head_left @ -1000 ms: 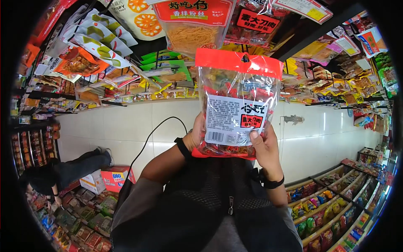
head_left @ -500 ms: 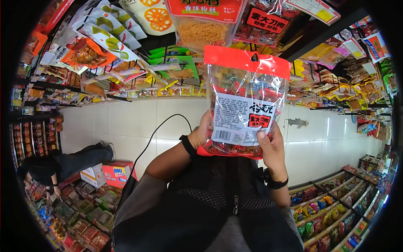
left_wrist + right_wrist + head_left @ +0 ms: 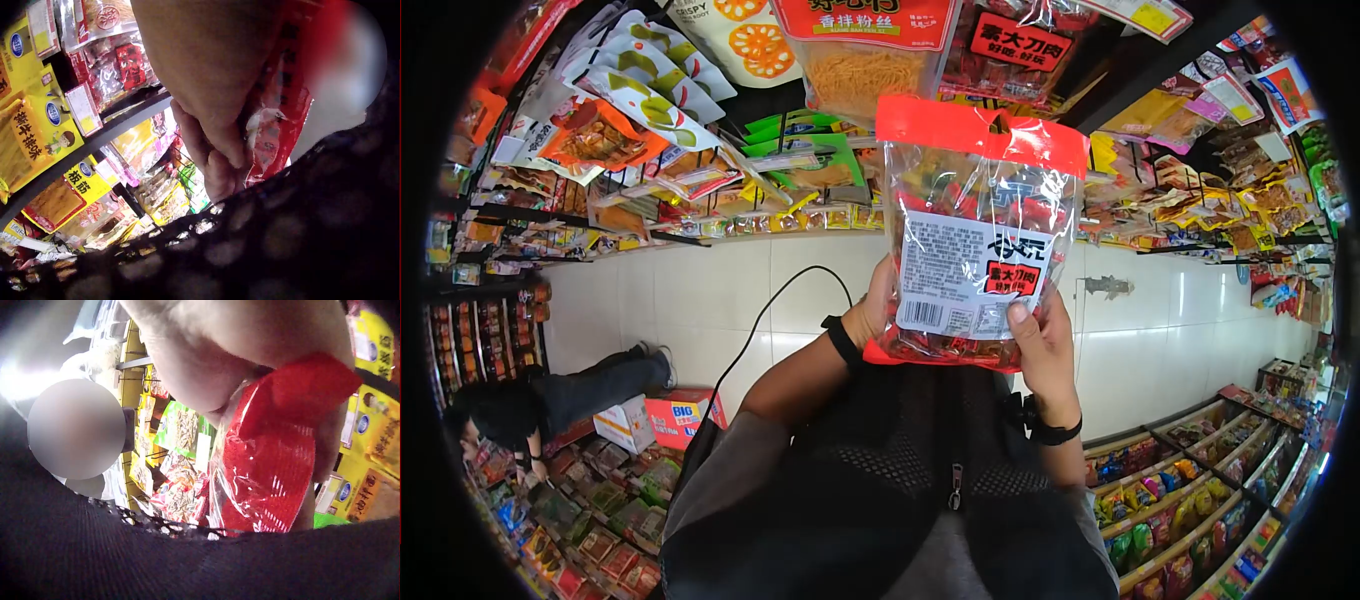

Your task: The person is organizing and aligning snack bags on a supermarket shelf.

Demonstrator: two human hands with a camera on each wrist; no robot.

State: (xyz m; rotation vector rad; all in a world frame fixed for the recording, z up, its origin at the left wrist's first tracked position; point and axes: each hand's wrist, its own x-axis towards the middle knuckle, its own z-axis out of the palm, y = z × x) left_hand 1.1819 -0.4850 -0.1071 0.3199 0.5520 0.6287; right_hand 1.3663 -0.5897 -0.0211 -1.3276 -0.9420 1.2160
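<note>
A clear bag with red top and bottom bands [image 3: 980, 135] is held upright in front of the chest, its white printed label facing the camera. The left hand [image 3: 874, 305] grips its lower left edge, with most fingers hidden behind it. At the lower right, the right hand [image 3: 1045, 345] pinches the bag, thumb on the label near the barcode. In the left wrist view the left hand [image 3: 206, 81] is curled at the bag's red edge [image 3: 272, 147]. The right wrist view shows the right hand [image 3: 250, 344] around the red bottom band [image 3: 269, 462].
Hanging snack packets [image 3: 870, 80] fill racks beyond the bag. Pale floor tiles [image 3: 1160, 340] lie below. At the left a person in dark clothes [image 3: 505, 410] bends over packets, near a red box [image 3: 680, 415]. Shelves of colourful bags [image 3: 1180, 490] stand at lower right.
The bag and both hands first shifted right in the view, then slightly back left and up. The grip looks the same, and the background packets shifted with the camera.
</note>
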